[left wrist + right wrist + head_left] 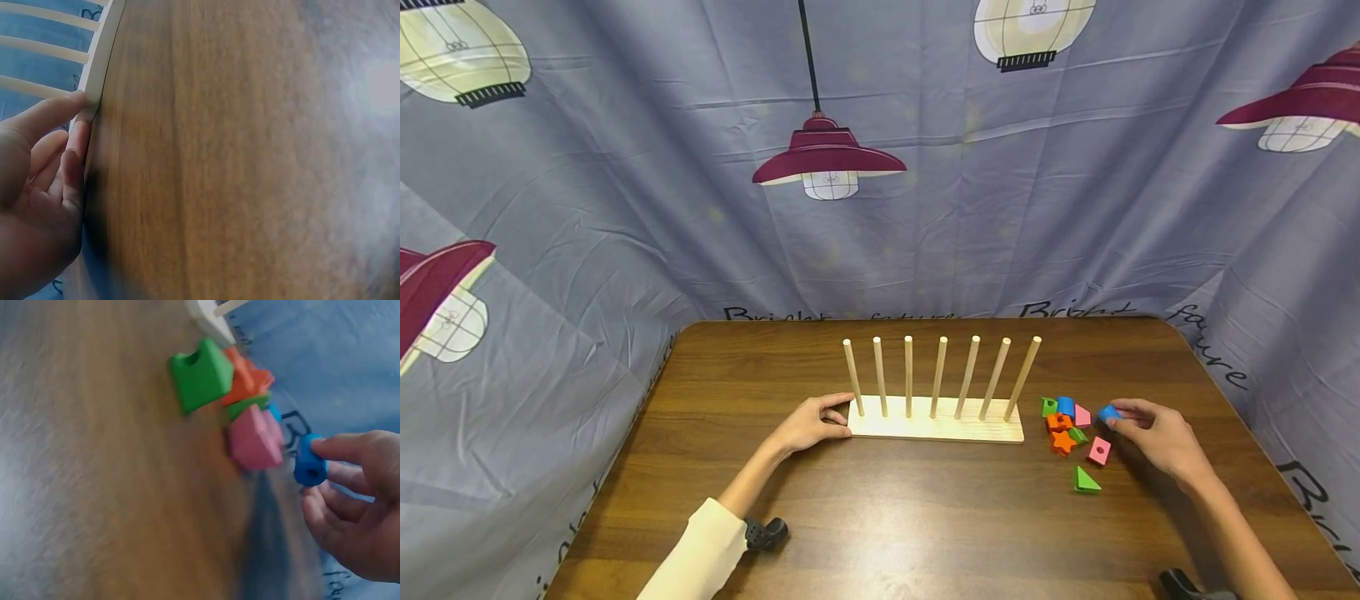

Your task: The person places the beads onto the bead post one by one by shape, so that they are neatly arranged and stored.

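Lamp-print curtain (925,258) behind table (917,525); blocks (1062,442) beside pegboard (936,428)

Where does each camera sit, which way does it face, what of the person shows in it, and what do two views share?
Head: on the person's head, facing forward and down over the wooden peg board; left hand, right hand and both forearms show.
Left wrist: on that wrist, facing the board's end and the tabletop; only the left hand shows.
Right wrist: on that wrist, facing the pinched blue block and green triangular block; only the right hand shows.
Shared: head and right wrist both show the pinched blue block.
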Demonstrator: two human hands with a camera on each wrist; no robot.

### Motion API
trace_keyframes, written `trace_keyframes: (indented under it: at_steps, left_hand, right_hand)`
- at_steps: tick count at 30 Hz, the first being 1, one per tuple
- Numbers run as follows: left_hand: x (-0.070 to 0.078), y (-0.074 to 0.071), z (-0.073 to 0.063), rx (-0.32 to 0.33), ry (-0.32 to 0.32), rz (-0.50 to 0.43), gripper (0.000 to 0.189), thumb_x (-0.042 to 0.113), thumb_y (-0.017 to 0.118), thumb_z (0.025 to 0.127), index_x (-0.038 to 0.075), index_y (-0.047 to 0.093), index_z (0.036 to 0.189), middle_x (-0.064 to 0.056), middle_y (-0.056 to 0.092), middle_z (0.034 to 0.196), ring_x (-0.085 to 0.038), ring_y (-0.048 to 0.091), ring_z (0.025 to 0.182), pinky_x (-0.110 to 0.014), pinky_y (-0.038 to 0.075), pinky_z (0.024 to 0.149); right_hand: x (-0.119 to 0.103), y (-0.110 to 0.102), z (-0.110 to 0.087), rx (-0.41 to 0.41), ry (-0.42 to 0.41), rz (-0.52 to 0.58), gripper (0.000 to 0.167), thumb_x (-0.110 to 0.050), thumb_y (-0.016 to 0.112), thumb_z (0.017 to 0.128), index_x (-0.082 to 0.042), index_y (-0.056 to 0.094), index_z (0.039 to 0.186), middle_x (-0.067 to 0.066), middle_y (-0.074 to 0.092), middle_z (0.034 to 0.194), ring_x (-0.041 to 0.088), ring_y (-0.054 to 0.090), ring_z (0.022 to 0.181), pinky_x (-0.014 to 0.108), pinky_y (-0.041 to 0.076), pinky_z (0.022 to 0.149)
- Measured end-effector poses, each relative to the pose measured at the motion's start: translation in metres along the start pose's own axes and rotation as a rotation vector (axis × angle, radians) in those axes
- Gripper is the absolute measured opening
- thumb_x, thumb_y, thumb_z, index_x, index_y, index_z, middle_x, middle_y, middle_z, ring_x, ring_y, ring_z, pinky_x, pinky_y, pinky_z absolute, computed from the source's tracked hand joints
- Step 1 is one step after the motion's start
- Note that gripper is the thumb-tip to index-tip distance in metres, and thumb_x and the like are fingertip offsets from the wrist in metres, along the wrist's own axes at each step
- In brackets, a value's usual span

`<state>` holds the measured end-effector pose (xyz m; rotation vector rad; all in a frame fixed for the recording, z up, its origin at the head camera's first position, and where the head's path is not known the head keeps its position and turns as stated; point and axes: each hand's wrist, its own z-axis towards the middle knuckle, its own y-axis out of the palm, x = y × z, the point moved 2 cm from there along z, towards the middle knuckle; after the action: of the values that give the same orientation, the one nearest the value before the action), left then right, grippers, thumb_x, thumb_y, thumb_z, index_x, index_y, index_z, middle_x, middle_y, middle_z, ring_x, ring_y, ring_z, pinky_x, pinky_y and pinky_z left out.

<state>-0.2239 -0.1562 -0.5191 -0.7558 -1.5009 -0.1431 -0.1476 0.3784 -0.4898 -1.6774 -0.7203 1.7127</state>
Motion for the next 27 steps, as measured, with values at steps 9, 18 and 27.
trace_keyframes:
  at_steps: [9,18,27]
  left_hand:
    - [-0.003,-0.002,0.004,-0.001,-0.012,0.009,0.066,0.002,0.078,0.085,-0.007,0.048,0.143,-0.012,0.071,0.103,-0.020,0.066,0.092,-0.026,0.049,0.078]
    - [-0.003,-0.003,0.004,-0.005,-0.005,-0.017,0.067,0.002,0.077,0.086,-0.008,0.046,0.144,-0.017,0.070,0.102,-0.024,0.066,0.091,-0.027,0.048,0.077]
    - [-0.007,-0.003,0.005,-0.014,-0.009,-0.021,0.065,0.000,0.077,0.085,-0.008,0.048,0.143,-0.015,0.072,0.100,-0.020,0.068,0.089,-0.025,0.049,0.078]
  right_hand:
    - [-0.068,-0.030,-0.002,0.085,-0.074,0.332,0.039,-0.019,0.069,0.097,-0.004,0.064,0.132,-0.023,0.065,0.105,-0.009,0.060,0.090,0.011,0.044,0.075]
    - [-0.162,-0.015,-0.003,0.009,-0.274,0.662,0.034,0.005,0.068,0.092,0.000,0.065,0.125,-0.003,0.070,0.105,0.010,0.068,0.091,0.021,0.053,0.077]
    - [-0.239,0.033,0.009,-0.001,-0.471,0.669,0.033,0.011,0.074,0.083,0.005,0.066,0.115,0.010,0.070,0.103,0.016,0.068,0.091,0.028,0.053,0.083]
